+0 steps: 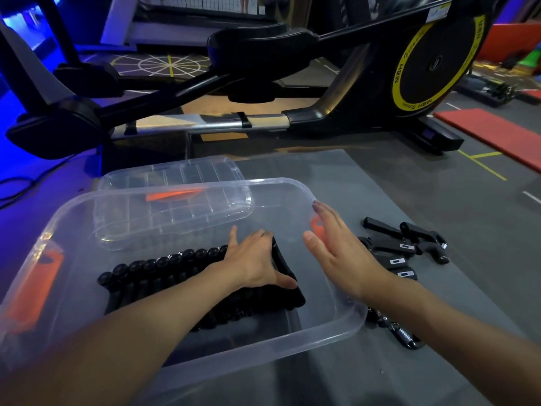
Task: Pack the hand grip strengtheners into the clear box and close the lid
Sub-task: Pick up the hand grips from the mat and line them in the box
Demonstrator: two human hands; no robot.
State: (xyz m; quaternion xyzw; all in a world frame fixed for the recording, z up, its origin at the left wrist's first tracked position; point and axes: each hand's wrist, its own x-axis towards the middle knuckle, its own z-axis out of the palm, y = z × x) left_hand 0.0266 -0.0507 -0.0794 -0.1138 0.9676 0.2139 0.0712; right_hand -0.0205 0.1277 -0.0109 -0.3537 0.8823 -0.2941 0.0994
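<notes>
The person's left hand (257,260) is down inside the clear box (342,326), fingers curled round the last strengthener at the 3 o'clock end of a packed row of black hand grip strengtheners (164,276). The right hand (342,253) lies flat and open, holding nothing, against the box's 3 o'clock rim. Loose strengtheners (404,244) wait on the grey mat (439,200) further toward 3 o'clock, and the lid (175,200) rests at 12 o'clock.

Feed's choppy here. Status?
Left hand setting a grip in the box. Right hand open at the rim. More grips outside. Lid off.
</notes>
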